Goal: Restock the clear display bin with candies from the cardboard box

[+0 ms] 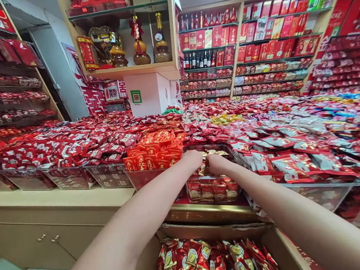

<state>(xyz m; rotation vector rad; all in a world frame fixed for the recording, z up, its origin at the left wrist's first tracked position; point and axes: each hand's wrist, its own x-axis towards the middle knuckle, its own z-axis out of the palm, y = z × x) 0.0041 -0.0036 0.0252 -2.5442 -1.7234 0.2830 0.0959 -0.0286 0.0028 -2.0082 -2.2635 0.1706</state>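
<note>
The fingertips of both hands are hidden: the left grip (194, 159) and the right grip (217, 164) curl down into a clear bin (211, 177), and I cannot tell whether either is closed on anything. The knuckles cover much of the bin's opening, so only scraps of its gold and red contents show between and behind them. The forearms are cut off by the lower part of the frame, and they hide stretches of the surface (118, 195) and the sides of an open cardboard box (216, 225), whose near end also runs out of view. Most lettering on the wrappers is too small to read

The wrapped packets (214, 191) in the bin lie directly below and around both grips, which sit close together, the left one just beside the right. More foil packets (194, 257) fill the box, below the bin and between the forearms, well apart from either grip

The bin is transparent, rigid and straight-sided, its front wall showing pillow-shaped red packets with pale pictures. Those in the box are glossy, crinkled red foil with crimped gold ends and round white-and-yellow prints. Left of the bin, flat orange-red sachets (156, 153) stand heaped; to its right, red-and-white packets (289, 163) slump over another clear container (323, 192)
</note>
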